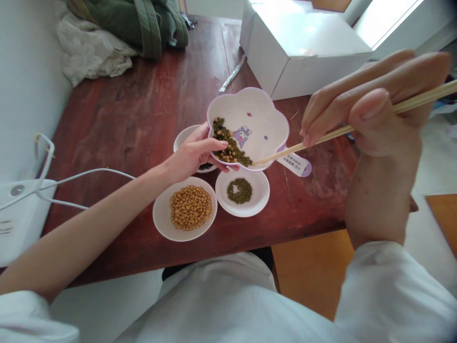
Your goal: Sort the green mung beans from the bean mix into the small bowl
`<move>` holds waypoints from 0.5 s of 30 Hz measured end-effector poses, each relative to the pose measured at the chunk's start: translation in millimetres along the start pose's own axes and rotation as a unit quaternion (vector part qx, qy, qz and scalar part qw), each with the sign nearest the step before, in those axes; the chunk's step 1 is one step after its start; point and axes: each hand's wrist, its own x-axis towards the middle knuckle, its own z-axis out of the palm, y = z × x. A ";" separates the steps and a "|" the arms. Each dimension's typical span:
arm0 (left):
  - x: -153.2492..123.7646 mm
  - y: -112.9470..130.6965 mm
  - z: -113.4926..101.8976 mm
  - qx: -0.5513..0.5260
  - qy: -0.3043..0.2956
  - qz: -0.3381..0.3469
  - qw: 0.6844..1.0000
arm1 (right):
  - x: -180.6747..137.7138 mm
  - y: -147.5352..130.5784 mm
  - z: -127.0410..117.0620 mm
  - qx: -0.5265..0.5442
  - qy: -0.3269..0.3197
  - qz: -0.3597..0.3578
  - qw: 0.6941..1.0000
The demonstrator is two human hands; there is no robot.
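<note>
My left hand (194,153) grips the rim of a flower-shaped white bowl (264,119) with a purple edge and tilts it towards me. Mixed green and yellow beans (228,145) lie heaped at its lower left side. My right hand (371,119), raised close to the camera, holds a pair of wooden chopsticks (321,138) whose tips reach the bowl's near rim. Below the bowl stand a white saucer of yellow beans (190,207) and a white saucer of green beans (240,190). A third saucer (183,138) is mostly hidden behind my left hand.
The dishes stand on a dark red wooden table (135,119). A white cardboard box (303,47) sits at the back right, green and white cloth (117,33) at the back left. A white appliance with a cable (21,209) is at the left edge.
</note>
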 end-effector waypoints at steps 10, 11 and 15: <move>-0.4 2.3 0.7 0.010 0.014 -0.009 1.000 | 9.3 -12.5 6.5 0.013 -0.052 0.022 0.998; -0.3 1.7 0.2 0.009 0.015 -0.008 1.000 | 8.1 -11.6 6.5 0.021 -0.054 0.023 0.998; 0.7 -1.0 -1.4 0.006 0.010 -0.003 1.000 | 3.8 -8.4 6.4 0.056 -0.089 0.045 0.993</move>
